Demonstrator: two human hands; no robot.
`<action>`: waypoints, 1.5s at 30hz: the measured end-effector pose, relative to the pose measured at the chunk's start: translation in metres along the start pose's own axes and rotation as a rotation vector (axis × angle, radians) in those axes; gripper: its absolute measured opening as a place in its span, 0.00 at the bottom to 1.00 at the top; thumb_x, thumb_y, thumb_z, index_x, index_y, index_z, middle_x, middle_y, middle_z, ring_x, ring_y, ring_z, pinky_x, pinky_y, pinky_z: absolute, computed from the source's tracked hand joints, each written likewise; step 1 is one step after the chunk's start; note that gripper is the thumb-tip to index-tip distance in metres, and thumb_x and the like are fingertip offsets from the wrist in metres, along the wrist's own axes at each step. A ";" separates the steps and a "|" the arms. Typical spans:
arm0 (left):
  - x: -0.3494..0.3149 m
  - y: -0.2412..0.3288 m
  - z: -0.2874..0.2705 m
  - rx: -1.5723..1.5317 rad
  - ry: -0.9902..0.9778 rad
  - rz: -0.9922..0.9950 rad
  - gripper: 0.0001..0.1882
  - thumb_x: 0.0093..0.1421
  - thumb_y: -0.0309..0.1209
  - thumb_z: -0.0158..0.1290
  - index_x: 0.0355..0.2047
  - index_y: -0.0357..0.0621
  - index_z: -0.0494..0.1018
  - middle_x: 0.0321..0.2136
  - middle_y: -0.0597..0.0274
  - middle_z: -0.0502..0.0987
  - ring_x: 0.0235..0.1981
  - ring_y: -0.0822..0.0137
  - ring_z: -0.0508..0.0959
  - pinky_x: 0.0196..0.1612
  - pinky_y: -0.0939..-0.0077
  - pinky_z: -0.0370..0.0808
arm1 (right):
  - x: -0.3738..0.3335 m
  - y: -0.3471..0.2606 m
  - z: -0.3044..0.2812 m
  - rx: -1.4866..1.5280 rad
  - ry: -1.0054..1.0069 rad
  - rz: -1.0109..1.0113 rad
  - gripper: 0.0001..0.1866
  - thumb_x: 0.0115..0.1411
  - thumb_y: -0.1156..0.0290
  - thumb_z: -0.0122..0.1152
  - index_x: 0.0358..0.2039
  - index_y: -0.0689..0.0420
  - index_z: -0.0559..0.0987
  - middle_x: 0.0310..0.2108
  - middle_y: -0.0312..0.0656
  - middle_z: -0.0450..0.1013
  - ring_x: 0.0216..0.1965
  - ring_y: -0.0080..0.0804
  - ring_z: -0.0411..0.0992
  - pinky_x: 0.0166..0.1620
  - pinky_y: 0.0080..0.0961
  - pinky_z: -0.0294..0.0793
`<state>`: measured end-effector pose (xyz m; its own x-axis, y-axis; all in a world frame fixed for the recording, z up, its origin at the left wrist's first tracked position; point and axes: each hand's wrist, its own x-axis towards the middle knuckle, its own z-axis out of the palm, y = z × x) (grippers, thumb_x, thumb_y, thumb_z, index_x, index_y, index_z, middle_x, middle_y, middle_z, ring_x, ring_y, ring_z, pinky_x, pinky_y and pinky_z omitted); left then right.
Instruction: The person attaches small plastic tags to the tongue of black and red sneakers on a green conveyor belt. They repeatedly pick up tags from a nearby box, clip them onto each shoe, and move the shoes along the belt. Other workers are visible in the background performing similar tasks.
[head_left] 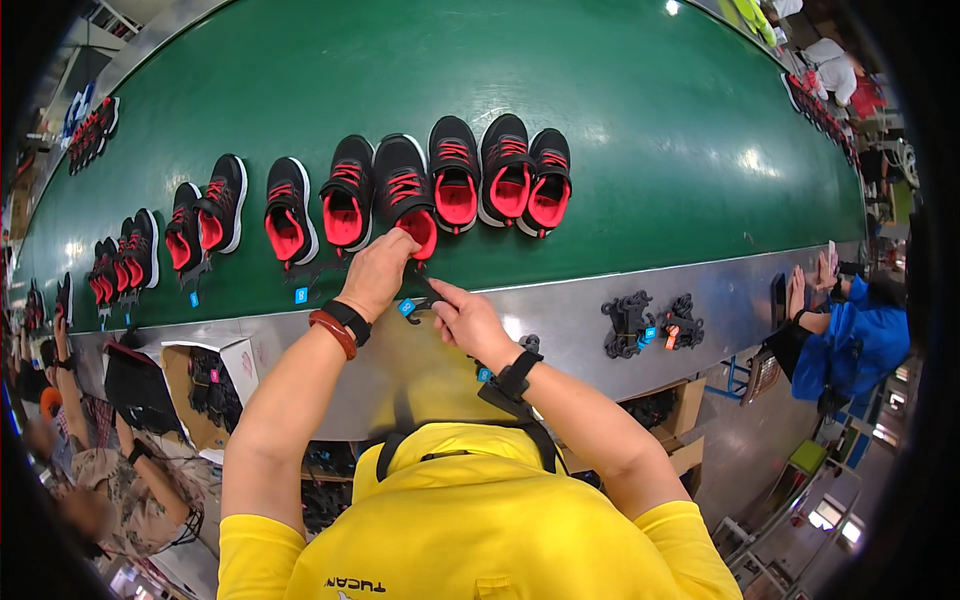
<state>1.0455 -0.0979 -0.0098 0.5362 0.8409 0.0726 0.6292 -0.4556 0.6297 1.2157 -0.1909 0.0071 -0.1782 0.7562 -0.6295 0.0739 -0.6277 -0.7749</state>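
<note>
Just ahead of me, my left hand (378, 270) has its fingers closed at the heel of a black sneaker (402, 180) with red laces and a red lining. My right hand (470, 320) is closed at the fingertips on a small black plastic shoe hanger, partly hidden behind the fingers. A blue tag (406, 307) shows beside it, between the two hands. Close on the right of the held shoe stands another black-and-red sneaker (456, 205). On the left, a sneaker (290, 238) has a black hanger with a blue tag (301, 295) at its heel.
Several matching sneakers line the green belt (660, 120). On the metal ledge (560, 310) lie piles of black hangers (628, 322) with blue and orange tags. A cardboard box (245, 365) of black pieces stands lower left. Co-workers are at both sides, one in a blue top (860, 340).
</note>
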 end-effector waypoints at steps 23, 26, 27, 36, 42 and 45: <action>-0.019 0.022 -0.015 0.150 -0.169 -0.266 0.23 0.55 0.19 0.45 0.50 0.55 0.71 0.35 0.51 0.73 0.30 0.43 0.76 0.32 0.48 0.73 | 0.072 -0.047 -0.072 -1.174 0.163 -0.710 0.11 0.53 0.69 0.64 0.36 0.55 0.74 0.34 0.42 0.70 0.40 0.43 0.73 0.39 0.39 0.75; -0.019 0.025 -0.012 0.143 -0.155 -0.275 0.22 0.55 0.20 0.45 0.49 0.54 0.72 0.32 0.51 0.74 0.30 0.42 0.76 0.33 0.48 0.73 | 0.068 -0.055 -0.071 -1.259 0.121 -0.809 0.11 0.51 0.67 0.66 0.33 0.54 0.75 0.33 0.41 0.70 0.38 0.40 0.71 0.39 0.36 0.75; -0.019 0.025 -0.012 0.142 -0.153 -0.279 0.22 0.55 0.20 0.45 0.49 0.54 0.72 0.32 0.51 0.74 0.30 0.43 0.76 0.33 0.49 0.73 | 0.068 -0.057 -0.073 -1.292 0.116 -0.934 0.09 0.52 0.66 0.65 0.30 0.54 0.75 0.31 0.39 0.69 0.37 0.38 0.70 0.38 0.35 0.72; -0.022 0.024 -0.004 0.159 -0.108 -0.262 0.21 0.53 0.19 0.47 0.47 0.52 0.73 0.30 0.50 0.74 0.28 0.44 0.77 0.31 0.51 0.74 | 0.069 -0.066 -0.074 -1.514 0.040 -0.993 0.03 0.53 0.68 0.58 0.28 0.51 0.77 0.29 0.37 0.68 0.36 0.34 0.69 0.38 0.32 0.66; -0.024 0.025 -0.006 0.162 -0.129 -0.311 0.20 0.52 0.18 0.48 0.45 0.50 0.74 0.32 0.50 0.74 0.30 0.44 0.77 0.32 0.51 0.74 | 0.078 -0.065 -0.056 -1.596 0.050 -0.948 0.04 0.52 0.69 0.56 0.25 0.52 0.79 0.28 0.38 0.71 0.36 0.35 0.69 0.39 0.33 0.66; -0.019 0.025 -0.005 0.025 -0.048 -0.263 0.20 0.53 0.18 0.47 0.45 0.46 0.74 0.36 0.47 0.74 0.34 0.44 0.77 0.37 0.52 0.74 | 0.081 -0.066 -0.052 -1.716 0.087 -0.895 0.05 0.51 0.69 0.57 0.22 0.53 0.79 0.27 0.39 0.72 0.35 0.36 0.70 0.39 0.33 0.66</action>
<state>1.0479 -0.1241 0.0087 0.3781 0.9169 -0.1281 0.7639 -0.2308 0.6027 1.2474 -0.0790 0.0045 -0.6664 0.7445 -0.0408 0.7454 0.6666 -0.0096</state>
